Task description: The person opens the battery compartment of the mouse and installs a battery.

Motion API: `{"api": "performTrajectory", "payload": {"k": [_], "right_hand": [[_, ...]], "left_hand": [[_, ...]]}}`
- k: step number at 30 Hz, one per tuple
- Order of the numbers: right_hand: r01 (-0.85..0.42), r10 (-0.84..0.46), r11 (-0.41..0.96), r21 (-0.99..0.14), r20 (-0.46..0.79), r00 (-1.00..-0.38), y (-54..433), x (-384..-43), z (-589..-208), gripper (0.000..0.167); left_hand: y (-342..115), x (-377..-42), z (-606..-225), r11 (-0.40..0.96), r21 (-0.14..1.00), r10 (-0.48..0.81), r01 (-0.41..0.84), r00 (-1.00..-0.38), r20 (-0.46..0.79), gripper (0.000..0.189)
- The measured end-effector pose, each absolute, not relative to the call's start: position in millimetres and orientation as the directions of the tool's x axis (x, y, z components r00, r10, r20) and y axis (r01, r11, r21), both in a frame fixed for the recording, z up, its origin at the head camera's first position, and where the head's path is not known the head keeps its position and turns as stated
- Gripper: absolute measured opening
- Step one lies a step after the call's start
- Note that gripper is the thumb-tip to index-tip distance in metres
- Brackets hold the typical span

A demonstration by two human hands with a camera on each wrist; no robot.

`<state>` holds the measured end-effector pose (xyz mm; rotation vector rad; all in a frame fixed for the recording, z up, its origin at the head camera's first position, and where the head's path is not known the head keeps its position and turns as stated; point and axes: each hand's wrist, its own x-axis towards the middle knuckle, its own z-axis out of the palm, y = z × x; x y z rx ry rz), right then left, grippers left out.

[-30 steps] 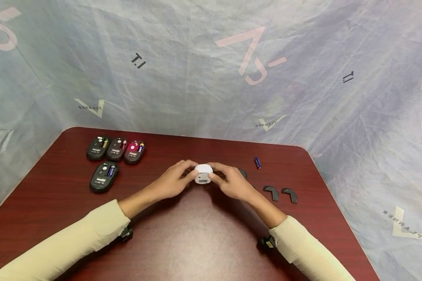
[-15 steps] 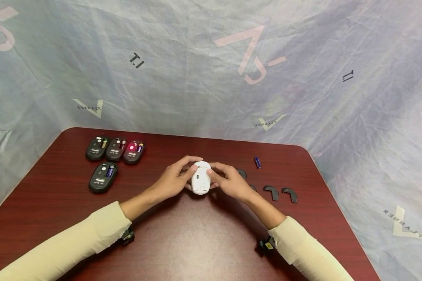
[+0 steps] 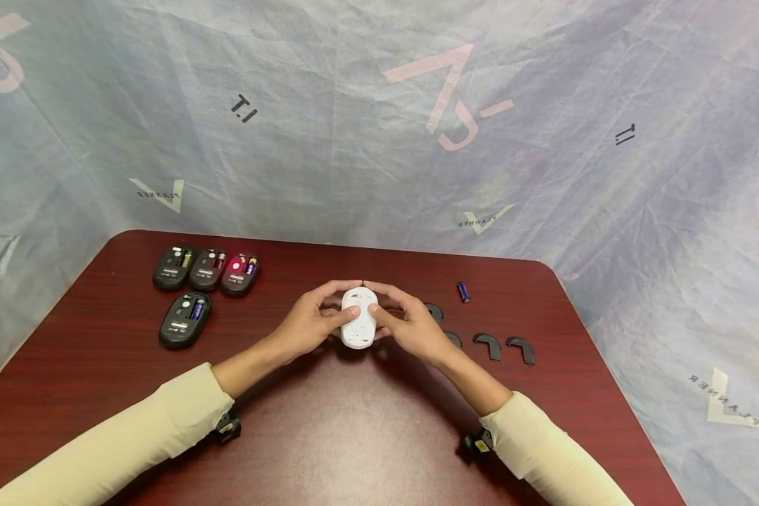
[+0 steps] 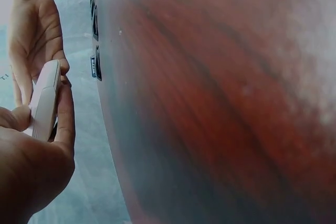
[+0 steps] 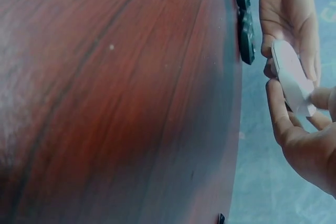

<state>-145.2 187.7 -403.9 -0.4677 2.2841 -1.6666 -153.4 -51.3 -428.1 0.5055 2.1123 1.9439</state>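
Note:
A white computer mouse [image 3: 358,330] is held between both hands above the middle of the table, its underside turned up toward the head camera. My left hand [image 3: 306,320] grips its left side, thumb on the underside. On the opposite side my right hand [image 3: 417,327] grips it the same way, its thumb also on the underside. In the left wrist view the white mouse [image 4: 46,100] appears edge-on, with fingers beneath it. The right wrist view also shows the mouse [image 5: 291,77] between the two hands. Its top face is hidden from the head camera.
Several black mice [image 3: 185,320] lie upside down at the left with batteries in their open compartments; one glows red. Several black battery covers [image 3: 488,346] lie right of the right hand. A blue battery [image 3: 463,292] lies at the back right. A grey cloth [image 3: 335,140] hangs behind the table.
The white mouse has tilted, so its whole underside now faces the head camera instead of its end. Both hands have kept hold of it, and their fingers have shifted slightly.

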Motion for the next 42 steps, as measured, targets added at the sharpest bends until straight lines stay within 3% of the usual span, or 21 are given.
{"api": "performTrajectory", "payload": {"k": [5,11,23,33,42], "right_hand": [[-0.129,-0.420,0.297,-0.946,-0.008,-0.908,184.9,-145.5,-406.3,0.058],[-0.192,-0.388,0.343,-0.920,0.048,-0.920,178.8,-144.9,-412.6,0.053],[-0.189,-0.342,0.338,-0.922,0.067,-0.937,175.5,-143.4,-413.1,0.050],[-0.337,-0.261,0.452,-0.826,0.239,-0.935,176.2,-152.3,-409.0,0.042],[-0.232,-0.138,0.323,-0.918,0.197,-0.971,193.5,-167.2,-405.0,0.040]], "left_hand": [[-51.5,-152.4,-428.6,0.040,0.996,0.377,0.083,-0.924,0.062,0.052],[-51.7,-152.2,-429.2,0.072,0.993,0.364,0.091,-0.930,0.059,0.051],[-54.4,-154.5,-427.9,0.025,0.997,0.369,0.068,-0.928,0.054,0.054],[-52.0,-155.7,-433.9,-0.009,1.000,0.380,0.018,-0.925,0.020,0.053],[-51.5,-157.8,-434.9,-0.038,0.999,0.391,0.009,-0.920,0.023,0.055]]}}
